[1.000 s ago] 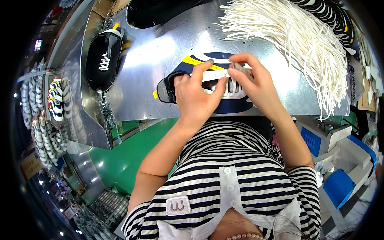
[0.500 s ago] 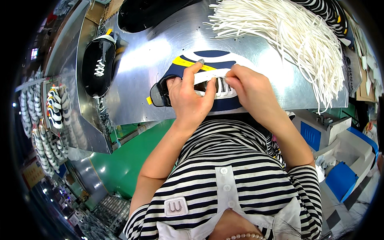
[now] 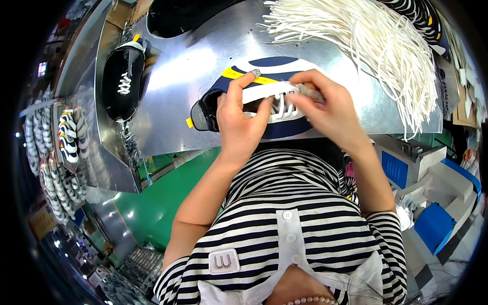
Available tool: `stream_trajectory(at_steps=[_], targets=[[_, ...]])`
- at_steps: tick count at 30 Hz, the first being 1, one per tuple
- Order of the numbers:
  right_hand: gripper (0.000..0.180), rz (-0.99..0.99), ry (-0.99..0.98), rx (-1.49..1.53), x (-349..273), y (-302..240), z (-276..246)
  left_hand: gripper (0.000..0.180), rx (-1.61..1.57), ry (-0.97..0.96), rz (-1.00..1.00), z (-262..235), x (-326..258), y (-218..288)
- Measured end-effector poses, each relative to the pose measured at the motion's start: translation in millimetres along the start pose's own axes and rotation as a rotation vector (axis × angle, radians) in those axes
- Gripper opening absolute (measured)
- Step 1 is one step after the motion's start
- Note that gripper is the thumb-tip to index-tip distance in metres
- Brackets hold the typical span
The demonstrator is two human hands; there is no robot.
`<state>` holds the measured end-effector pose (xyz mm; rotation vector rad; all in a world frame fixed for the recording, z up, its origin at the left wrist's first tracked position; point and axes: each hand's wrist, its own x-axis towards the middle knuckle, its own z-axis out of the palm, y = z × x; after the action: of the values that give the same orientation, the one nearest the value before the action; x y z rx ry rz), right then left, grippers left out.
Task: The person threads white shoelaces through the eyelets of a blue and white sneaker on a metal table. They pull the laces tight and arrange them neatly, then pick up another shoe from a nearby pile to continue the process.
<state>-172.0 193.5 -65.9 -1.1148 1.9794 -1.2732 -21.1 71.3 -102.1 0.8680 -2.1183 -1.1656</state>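
A navy and white shoe upper [image 3: 284,131] with a yellow stripe lies on its side on the metal table [image 3: 168,114] in front of me. White shoelace [image 3: 282,105] crosses through part of its eyelets. My left hand [image 3: 238,119] is closed on the upper near its ankle opening, with index finger and thumb spread to either side of the white eyelet edge. Over the laced end is my right hand [image 3: 335,109], fingers curled close to the eyelets. Its thumb is blurred, and what it pinches is hidden.
A thick bundle of loose white shoelaces [image 3: 356,56] covers the table's far right. Beyond it lies a row of stacked uppers [image 3: 419,20]. At the left stands a black laced shoe piece [image 3: 121,84]. A grey and blue machine [image 3: 434,229] is at my right.
My right hand has shifted slightly right and lifted from the eyelet it was pinching, its thumb now blurred. My left hand keeps its hold on the upper.
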Motion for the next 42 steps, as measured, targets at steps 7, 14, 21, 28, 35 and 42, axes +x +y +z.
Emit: stream_trajectory(at_steps=[7,14,21,28,35,42], targets=[[0.019,-0.003,0.452,0.242,14.9,40.6,33.5,0.046,-0.544,-0.452,-0.34,-29.8,12.1,20.3],[0.037,-0.553,0.201,-0.253,11.5,29.7,32.9,0.049,-0.557,-0.416,-0.347,-18.9,18.0,18.6],[0.031,-0.651,-0.078,0.23,-28.6,0.2,26.6,0.041,-0.447,-0.354,-0.399,-22.8,29.8,16.2],[0.026,-0.188,-0.102,0.179,-36.1,9.8,22.5,0.04,-0.372,-0.337,-0.378,-12.7,31.2,14.0],[0.024,0.206,-0.02,0.244,-28.6,19.5,36.4,0.043,-0.163,-0.346,-0.21,-14.6,29.2,13.5],[0.018,0.274,0.054,0.39,-11.6,16.2,56.5,0.048,0.092,-0.132,-0.053,-27.9,13.2,13.8]])
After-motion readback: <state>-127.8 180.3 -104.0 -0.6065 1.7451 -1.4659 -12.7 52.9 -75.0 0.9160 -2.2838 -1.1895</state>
